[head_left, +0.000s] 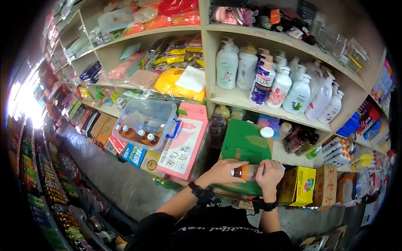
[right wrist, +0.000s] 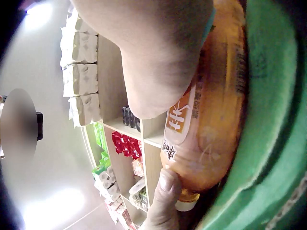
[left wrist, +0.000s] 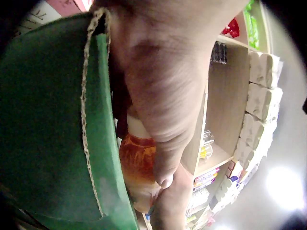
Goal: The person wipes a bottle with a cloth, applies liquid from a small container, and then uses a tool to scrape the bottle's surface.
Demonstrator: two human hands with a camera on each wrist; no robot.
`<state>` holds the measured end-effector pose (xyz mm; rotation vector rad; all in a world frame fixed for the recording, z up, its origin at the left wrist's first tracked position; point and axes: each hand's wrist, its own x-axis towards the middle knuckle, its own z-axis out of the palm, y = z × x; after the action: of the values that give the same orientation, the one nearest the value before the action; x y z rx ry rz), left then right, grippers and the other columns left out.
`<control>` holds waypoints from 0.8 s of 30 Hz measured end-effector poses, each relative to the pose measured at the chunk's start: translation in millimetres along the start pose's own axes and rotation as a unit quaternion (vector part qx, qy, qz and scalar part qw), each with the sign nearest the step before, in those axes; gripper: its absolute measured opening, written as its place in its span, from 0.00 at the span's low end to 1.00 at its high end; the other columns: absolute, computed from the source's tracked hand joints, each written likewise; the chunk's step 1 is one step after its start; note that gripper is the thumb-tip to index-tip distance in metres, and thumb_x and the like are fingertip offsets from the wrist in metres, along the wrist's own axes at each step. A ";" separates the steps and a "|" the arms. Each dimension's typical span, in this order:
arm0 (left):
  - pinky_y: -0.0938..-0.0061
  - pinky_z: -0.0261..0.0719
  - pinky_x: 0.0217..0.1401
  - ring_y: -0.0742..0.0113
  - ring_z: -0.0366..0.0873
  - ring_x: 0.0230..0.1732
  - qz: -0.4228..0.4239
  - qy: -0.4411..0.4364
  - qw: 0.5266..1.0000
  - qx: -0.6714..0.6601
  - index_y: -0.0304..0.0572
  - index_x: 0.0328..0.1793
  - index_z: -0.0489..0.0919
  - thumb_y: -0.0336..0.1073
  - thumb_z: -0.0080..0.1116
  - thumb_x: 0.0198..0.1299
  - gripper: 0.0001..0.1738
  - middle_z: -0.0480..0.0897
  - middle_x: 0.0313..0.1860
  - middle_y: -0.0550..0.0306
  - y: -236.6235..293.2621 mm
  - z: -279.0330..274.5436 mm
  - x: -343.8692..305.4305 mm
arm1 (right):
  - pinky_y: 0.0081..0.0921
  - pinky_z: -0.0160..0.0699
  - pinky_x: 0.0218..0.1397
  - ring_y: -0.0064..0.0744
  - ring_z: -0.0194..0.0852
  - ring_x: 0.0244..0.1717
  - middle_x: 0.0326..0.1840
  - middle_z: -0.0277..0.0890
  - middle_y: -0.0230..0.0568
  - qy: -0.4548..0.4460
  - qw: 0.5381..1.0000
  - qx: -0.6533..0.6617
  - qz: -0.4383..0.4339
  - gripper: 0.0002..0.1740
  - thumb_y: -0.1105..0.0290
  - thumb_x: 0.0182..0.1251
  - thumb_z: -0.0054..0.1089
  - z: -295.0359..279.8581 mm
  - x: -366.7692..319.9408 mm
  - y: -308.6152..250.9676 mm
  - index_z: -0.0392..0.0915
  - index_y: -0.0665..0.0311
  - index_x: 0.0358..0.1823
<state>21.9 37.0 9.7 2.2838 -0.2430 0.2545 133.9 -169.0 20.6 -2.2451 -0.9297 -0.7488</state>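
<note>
A bottle of orange-brown drink (head_left: 250,172) with a white cap lies sideways over the green box (head_left: 245,144). My left hand (head_left: 224,170) grips it at the cap end, the thumb lying along the bottle (left wrist: 136,155) near the neck. Toward the base, my right hand (head_left: 270,175) holds it with fingers curled over the top. In the right wrist view the bottle (right wrist: 218,110) shows a printed label, close against the green box (right wrist: 278,91). A thin light-blue edge shows beside the right hand; what it belongs to is hidden.
Left of the green box, a clear plastic bin (head_left: 161,109) holds several white-capped bottles (head_left: 142,136) beside a pink carton (head_left: 180,154). Shelves ahead carry pump bottles (head_left: 264,77) and bagged goods. A yellow box (head_left: 304,186) stands at the right.
</note>
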 end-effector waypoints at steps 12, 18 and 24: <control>0.55 0.84 0.69 0.40 0.88 0.63 -0.008 -0.002 1.000 0.021 0.47 0.79 0.81 0.60 0.82 0.56 0.47 0.89 0.62 0.38 -2.5 2.1 -0.2 | 0.43 0.77 0.43 0.52 0.81 0.33 0.28 0.83 0.46 -0.001 1.000 0.030 0.003 0.03 0.71 0.58 0.64 -1.1 0.8 -0.1 0.81 0.60 0.28; 0.55 0.85 0.67 0.41 0.88 0.62 0.004 0.005 1.000 0.015 0.49 0.78 0.82 0.58 0.84 0.54 0.47 0.89 0.61 0.39 -4.6 4.0 -0.3 | 0.44 0.78 0.43 0.51 0.82 0.32 0.27 0.81 0.45 0.010 1.000 0.018 0.004 0.04 0.70 0.59 0.64 -1.3 0.7 -0.8 0.82 0.60 0.28; 0.59 0.86 0.64 0.45 0.89 0.58 0.005 0.023 1.000 -0.007 0.45 0.75 0.83 0.56 0.83 0.55 0.44 0.90 0.58 0.42 1.8 0.5 0.1 | 0.42 0.80 0.44 0.48 0.82 0.33 0.27 0.82 0.43 0.017 0.999 0.040 -0.001 0.04 0.71 0.58 0.64 -1.4 1.1 -1.3 0.81 0.61 0.28</control>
<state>21.6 35.4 10.7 2.2603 -0.2326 0.3093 133.2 -168.7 22.6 -2.1554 -0.9305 -0.7345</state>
